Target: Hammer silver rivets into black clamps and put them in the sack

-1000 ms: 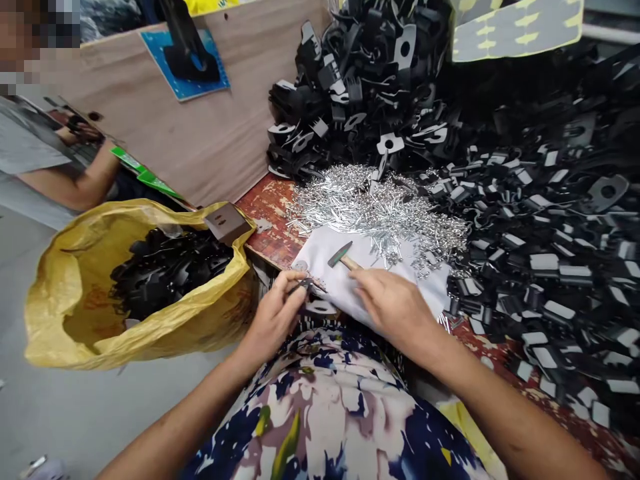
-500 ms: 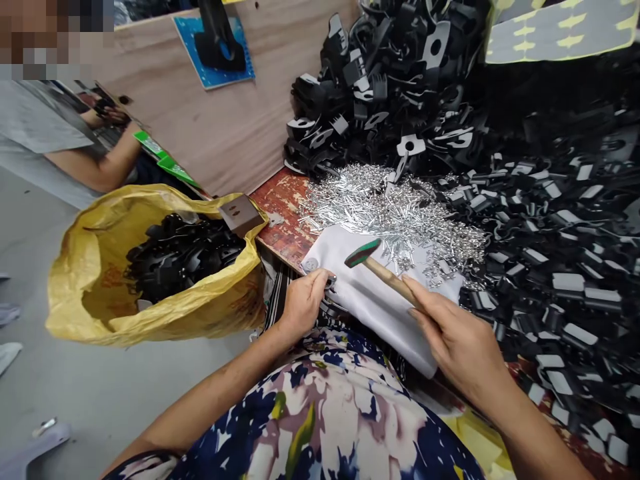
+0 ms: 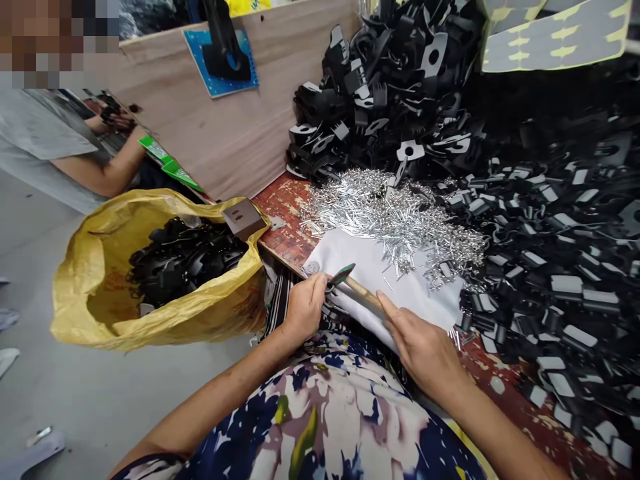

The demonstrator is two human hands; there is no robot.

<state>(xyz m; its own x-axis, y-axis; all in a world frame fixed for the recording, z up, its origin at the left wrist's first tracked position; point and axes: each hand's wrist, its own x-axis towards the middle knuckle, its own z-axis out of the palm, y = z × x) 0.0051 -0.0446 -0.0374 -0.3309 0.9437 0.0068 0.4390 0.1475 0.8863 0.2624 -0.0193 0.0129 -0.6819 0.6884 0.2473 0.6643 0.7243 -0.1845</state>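
My right hand [image 3: 425,347] grips the wooden handle of a small hammer [image 3: 364,292]. The hammer's green-and-dark head is low, right beside the fingertips of my left hand [image 3: 305,307]. Those fingers are pinched together at the table's near edge, on something small and dark that is mostly hidden. Beneath the hammer lies a pale grey sheet [image 3: 340,250]. A heap of shiny metal pins [image 3: 395,207] covers its far side, a few of them loose on the sheet.
A yellow sack [image 3: 75,293] of black plastic parts stands at the left. More black parts [image 3: 565,287] are heaped along the right and back of the worn red table [image 3: 285,213]. A wooden board [image 3: 210,133] rises behind. Beyond the sack, another person's arm [image 3: 105,173] shows.
The hammer has come down and left, its head now beside my left fingertips. My right hand has moved left with it; the sheet's near right part no longer hangs out. My left hand stays put.
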